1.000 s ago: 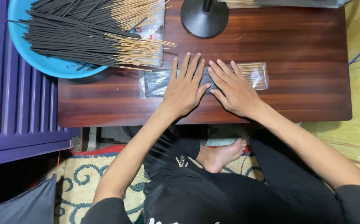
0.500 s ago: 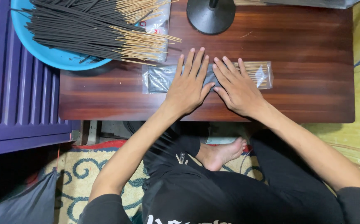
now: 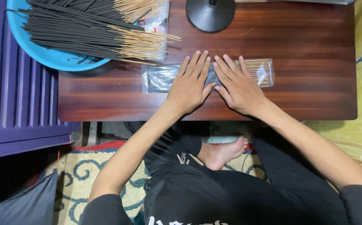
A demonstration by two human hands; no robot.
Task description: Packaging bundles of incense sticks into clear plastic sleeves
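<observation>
1. Your left hand (image 3: pixel 188 89) and right hand (image 3: pixel 240 88) are both spread flat, palms down, fingers straight, pressing on the clear plastic packet of incense sticks (image 3: pixel 161 78) in the middle of the frame. Nothing is pinched or gripped, just flat pressure.
2. That packet lies lengthwise across the worktop (image 3: pixel 306 83). The black stick ends show at its left end and the pale bamboo ends (image 3: pixel 254 68) at its right end, poking out past your right fingers. The middle is hidden under your hands.
3. Upper left of the frame: a blue round basin (image 3: pixel 43 56) hangs partly over the worktop's left edge, loaded with loose black incense sticks (image 3: pixel 72 29), bamboo ends pointing right.
4. Under those bamboo ends sits another clear packet (image 3: pixel 158 25) with a bit of red print, too small to make out.
5. Top centre: a round black stand base (image 3: pixel 210 14), well apart from your fingertips.
6. Open room: the right third of the worktop is bare wood, and there's a bare strip between your wrists and the near edge.
7. Left of the worktop is a purple ribbed panel (image 3: pixel 18 104); a patterned rug (image 3: pixel 79 177) lies below.
</observation>
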